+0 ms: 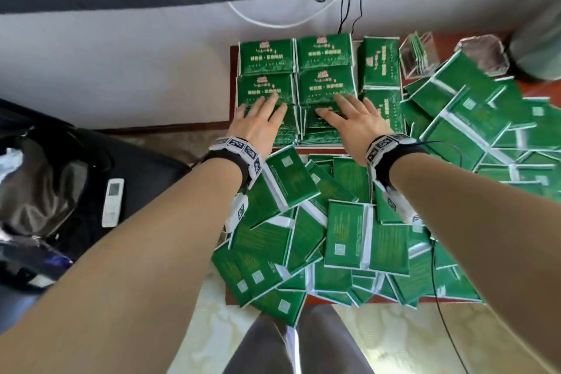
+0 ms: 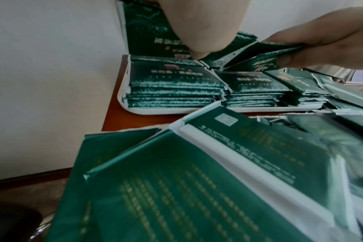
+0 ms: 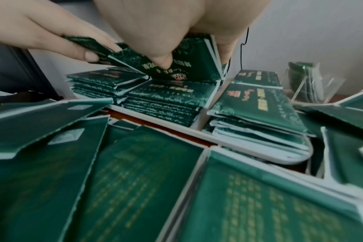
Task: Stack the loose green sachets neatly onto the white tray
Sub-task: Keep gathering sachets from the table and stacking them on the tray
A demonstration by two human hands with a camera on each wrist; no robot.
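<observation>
Two hands worked over one white tray (image 2: 122, 104): the left hand (image 1: 258, 123) and the right hand (image 1: 353, 121) each pinched a small batch of green sachets (image 3: 184, 65) between thumb and fingers, above the front stacks. About eight neat stacks (image 1: 267, 58) filled the tray (logo side up); the loose sachets (image 1: 343, 234), too many to count, lay heaped on the wooden table (image 2: 112, 113), showing green backs with white seams.

I see green sachets (image 1: 344, 234) that look like shiny foil with white paper-like edges. The white tray (image 2: 122, 104) looks like smooth plastic. The table (image 2: 112, 104) is glossy red-brown wood. At the far right stands a clear plastic holder (image 1: 420, 55).
</observation>
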